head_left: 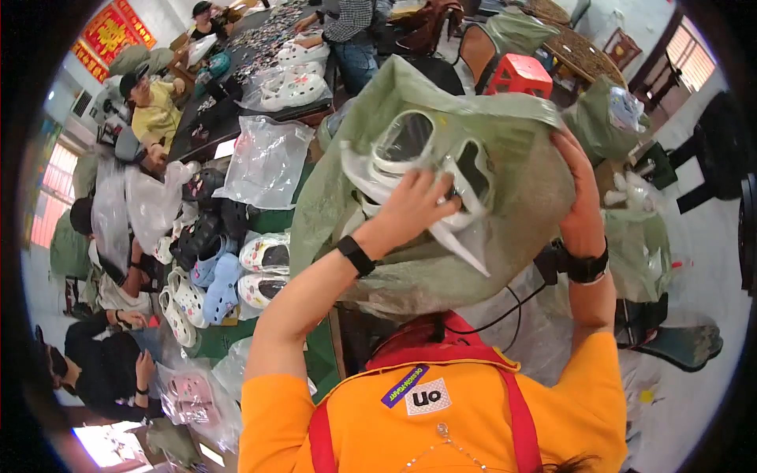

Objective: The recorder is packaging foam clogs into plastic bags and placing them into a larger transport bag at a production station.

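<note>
White shoes [404,140] are in the big green bag [524,229], so that bit looks done, but the blue shoes [221,288] and black shoes [206,217] are still out. The right hand [582,185] holds the bag's edge, while the left hand [414,203] is spread over the white shoes — I can't tell if it grips. The worktop [322,351] is green and crowded — a red stool [522,76] stands behind, and people sit around.

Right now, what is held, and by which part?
The right hand holds the green sack by its edge; whether the left hand grips clogs inside is unclear.
</note>
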`<state>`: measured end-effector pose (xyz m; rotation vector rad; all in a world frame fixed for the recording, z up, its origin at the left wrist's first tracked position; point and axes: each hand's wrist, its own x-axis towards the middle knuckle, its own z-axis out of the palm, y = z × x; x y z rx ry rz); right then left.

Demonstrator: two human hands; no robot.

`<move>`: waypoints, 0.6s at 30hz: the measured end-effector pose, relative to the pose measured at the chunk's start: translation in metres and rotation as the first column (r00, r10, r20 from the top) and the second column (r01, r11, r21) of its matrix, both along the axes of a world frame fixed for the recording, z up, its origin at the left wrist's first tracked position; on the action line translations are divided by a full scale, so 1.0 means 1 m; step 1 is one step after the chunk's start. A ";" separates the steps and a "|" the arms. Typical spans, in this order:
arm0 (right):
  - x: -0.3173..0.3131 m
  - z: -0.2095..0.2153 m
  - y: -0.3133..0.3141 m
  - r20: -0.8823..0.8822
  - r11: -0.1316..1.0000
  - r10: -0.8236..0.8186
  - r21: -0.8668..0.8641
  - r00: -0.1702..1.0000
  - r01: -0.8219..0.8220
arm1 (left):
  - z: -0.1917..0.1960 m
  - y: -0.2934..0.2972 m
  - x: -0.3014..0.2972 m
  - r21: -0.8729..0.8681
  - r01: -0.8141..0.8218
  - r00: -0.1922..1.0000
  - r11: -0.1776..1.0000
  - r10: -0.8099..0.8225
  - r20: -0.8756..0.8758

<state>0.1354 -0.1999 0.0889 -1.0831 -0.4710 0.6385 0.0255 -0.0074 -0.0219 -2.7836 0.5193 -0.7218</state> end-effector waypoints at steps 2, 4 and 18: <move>0.011 -0.011 -0.013 0.107 0.977 -0.199 0.102 0.974 0.188 | -0.038 0.002 -0.006 0.003 0.059 0.984 0.998 -0.058 -0.170; 0.026 -0.020 -0.019 -0.045 0.960 -0.241 0.135 0.969 0.245 | -0.067 0.003 -0.031 -0.088 0.118 0.977 0.989 -0.132 -0.170; 0.018 -0.039 0.013 -0.149 0.906 -0.422 -0.063 0.894 0.417 | -0.046 0.003 -0.165 -0.631 -0.495 0.493 0.597 -0.405 -0.770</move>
